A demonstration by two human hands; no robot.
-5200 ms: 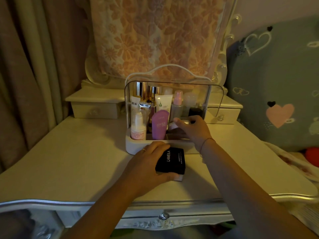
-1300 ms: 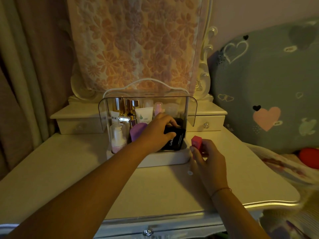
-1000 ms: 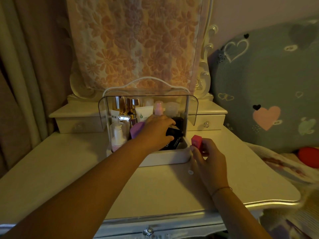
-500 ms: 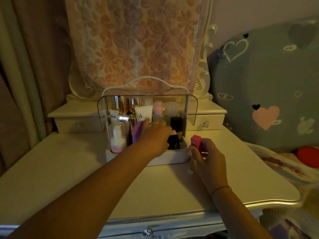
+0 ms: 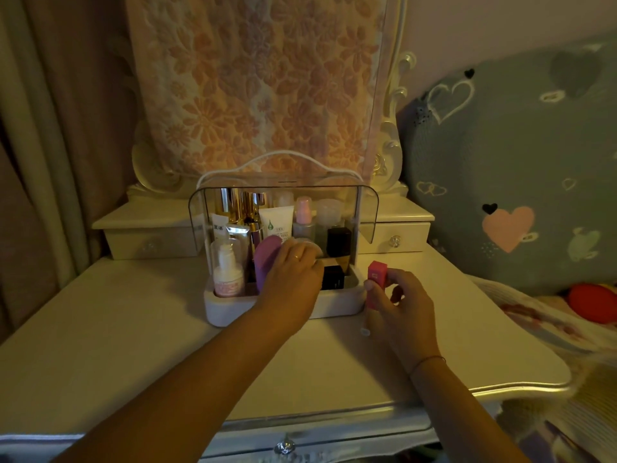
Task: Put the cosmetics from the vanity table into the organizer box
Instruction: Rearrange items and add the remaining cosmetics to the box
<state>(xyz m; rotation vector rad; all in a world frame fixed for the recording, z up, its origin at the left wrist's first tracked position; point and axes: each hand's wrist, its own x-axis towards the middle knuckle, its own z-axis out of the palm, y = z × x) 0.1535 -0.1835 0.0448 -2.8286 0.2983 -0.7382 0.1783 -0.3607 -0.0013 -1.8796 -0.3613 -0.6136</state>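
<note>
The organizer box (image 5: 227,309), a white base under a raised clear lid, stands mid-table on the vanity table (image 5: 133,345). Inside are a purple tube (image 5: 265,259), a pump bottle (image 5: 228,272), a white tube (image 5: 275,222), gold bottles (image 5: 240,202), a pink spray bottle (image 5: 303,212) and a black box (image 5: 339,240). The black compact (image 5: 334,277) stands on edge at the front right. My left hand (image 5: 293,275) hovers over the box front beside the compact, fingers relaxed, holding nothing. My right hand (image 5: 400,305) pinches a small pink cosmetic box (image 5: 376,282) upright, just right of the organizer.
A mirror draped with floral cloth (image 5: 253,78) rises behind the organizer. Small drawer units sit at the back left (image 5: 150,228) and back right (image 5: 397,228). A tiny clear round bit (image 5: 365,332) lies on the table. A grey heart-print pillow (image 5: 517,162) is at right.
My left hand carried the black compact into the organizer, let go of it and drew back a little. My right hand kept hold of the pink box beside the organizer.
</note>
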